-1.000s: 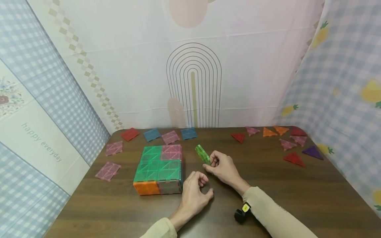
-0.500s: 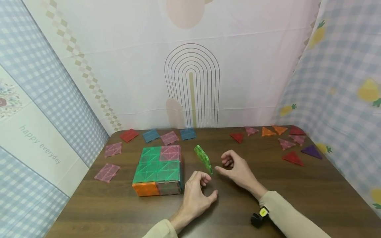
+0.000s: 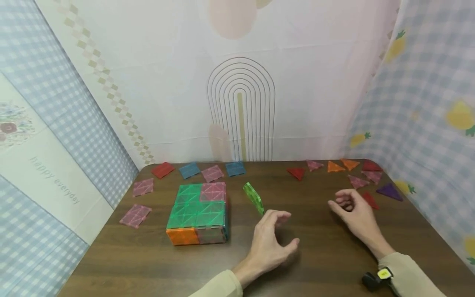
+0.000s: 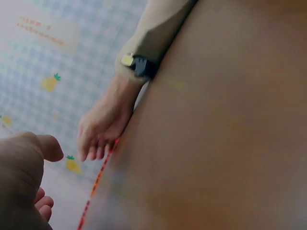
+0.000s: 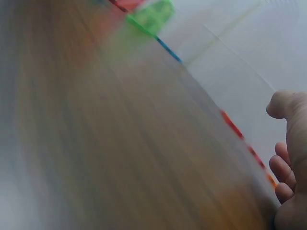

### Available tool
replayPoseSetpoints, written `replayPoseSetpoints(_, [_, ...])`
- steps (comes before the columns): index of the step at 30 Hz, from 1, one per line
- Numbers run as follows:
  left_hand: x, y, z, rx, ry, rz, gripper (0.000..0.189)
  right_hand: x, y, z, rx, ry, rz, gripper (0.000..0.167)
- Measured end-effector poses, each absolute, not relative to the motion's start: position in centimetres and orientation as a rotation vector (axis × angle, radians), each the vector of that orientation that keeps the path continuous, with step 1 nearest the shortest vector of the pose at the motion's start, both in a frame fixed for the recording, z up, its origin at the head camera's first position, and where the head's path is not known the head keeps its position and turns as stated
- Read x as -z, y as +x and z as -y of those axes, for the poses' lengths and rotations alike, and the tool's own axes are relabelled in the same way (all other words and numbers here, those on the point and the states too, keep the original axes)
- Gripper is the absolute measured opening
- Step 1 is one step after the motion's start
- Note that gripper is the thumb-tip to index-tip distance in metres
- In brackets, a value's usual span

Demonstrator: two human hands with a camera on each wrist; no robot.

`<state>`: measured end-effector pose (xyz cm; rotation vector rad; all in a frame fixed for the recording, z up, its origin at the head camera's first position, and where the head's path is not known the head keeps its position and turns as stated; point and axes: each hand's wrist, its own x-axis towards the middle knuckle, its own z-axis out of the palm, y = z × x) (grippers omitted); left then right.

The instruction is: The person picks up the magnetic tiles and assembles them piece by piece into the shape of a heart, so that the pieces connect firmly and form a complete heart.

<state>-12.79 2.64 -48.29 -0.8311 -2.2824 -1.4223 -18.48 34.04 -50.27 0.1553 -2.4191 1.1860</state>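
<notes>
On the table stands a box of see-through magnetic tiles (image 3: 196, 212), green and pink on top, with an orange tile (image 3: 183, 236) on its front side. Right of it, light green tiles (image 3: 253, 197) stand upright and joined at an angle. My left hand (image 3: 268, 243) is just in front of them, thumb and fingers spread apart with nothing between them. Farther right, my right hand (image 3: 358, 216) hovers with loosely curled fingers and holds nothing; it partly covers a red triangle tile (image 3: 370, 200) beyond it.
Square tiles lie along the back left, among them a red one (image 3: 162, 169), a blue one (image 3: 235, 168) and a pink one (image 3: 135, 215). Several triangle tiles lie at the back right, including a purple one (image 3: 389, 192) and an orange one (image 3: 335, 166). Fabric hangs behind the table.
My right hand has let go of the light green tiles and moved right toward the triangles. The green tiles stay standing. My left hand has shifted right, in front of them.
</notes>
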Motion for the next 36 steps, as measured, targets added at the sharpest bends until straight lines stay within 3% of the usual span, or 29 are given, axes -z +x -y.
replayPoseSetpoints(12, [47.9,-16.4,-9.9,1.475,-0.665,2.351,0.069,50.4,-16.6,-41.6,-1.092,-0.117,2.331,0.035])
replayPoseSetpoints(25, [50.0,-23.9,-12.8,1.469,-0.503,2.385,0.083,50.2,-16.6,-42.1,-1.065,-0.078,2.365,0.036])
replayPoseSetpoints(36, [49.9,-26.6,-12.8,1.229,-0.45,2.663,0.096,50.1,-16.6,-41.8,-1.04,-0.127,2.418,0.036])
